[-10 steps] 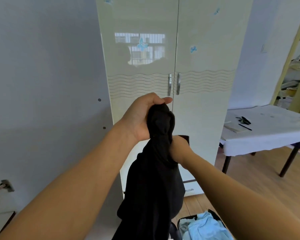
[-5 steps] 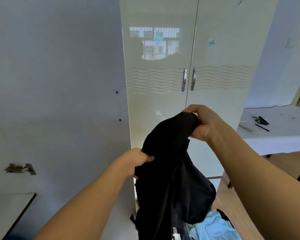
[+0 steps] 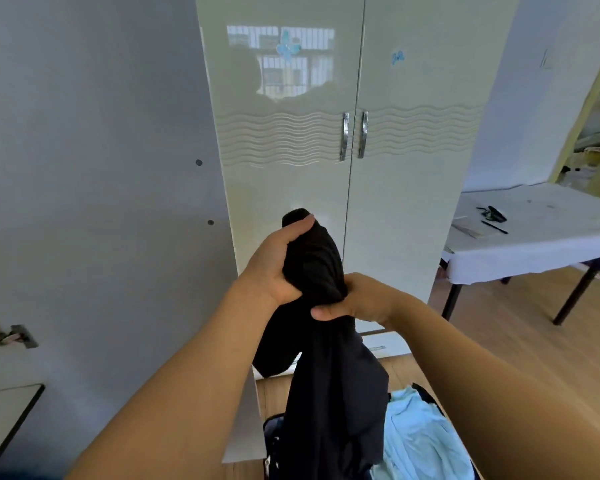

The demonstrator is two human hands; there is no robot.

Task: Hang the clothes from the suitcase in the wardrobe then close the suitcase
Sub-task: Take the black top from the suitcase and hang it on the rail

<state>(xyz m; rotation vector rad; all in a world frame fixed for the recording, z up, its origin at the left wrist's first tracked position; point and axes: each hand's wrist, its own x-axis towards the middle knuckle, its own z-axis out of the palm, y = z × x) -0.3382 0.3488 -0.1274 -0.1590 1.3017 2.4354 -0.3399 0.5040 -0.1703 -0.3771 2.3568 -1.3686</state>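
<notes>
I'm standing in front of the wardrobe (image 3: 326, 188) with both its doors shut, so nothing has been hung from what I can see. My left hand (image 3: 274, 268) has its fingers curled round the bunched top of a black garment (image 3: 326, 393), thumb over the upper end. My right hand (image 3: 357, 301) grips the same bundle just below, fingers wrapped round it from the other side. The rest of the cloth hangs down between my forearms, and its lower part reaches down in front of the suitcase (image 3: 274, 445).

That suitcase lies open on the floor at the bottom of the view, right below my arms, and a light blue garment (image 3: 420, 441) sits in it. I cannot tell whether more is underneath it. No hanger shows in either hand.

I'd judge the job to be near its start: one piece is out and held up, unsorted. Left to do, as I read it: open a wardrobe door by its handles (image 3: 352, 135), get this black piece hung inside, do the same for the blue one and anything else in there, then shut the lid. A tabletop (image 3: 551, 237) with a white cover stands off to the right, not part of this.
</notes>
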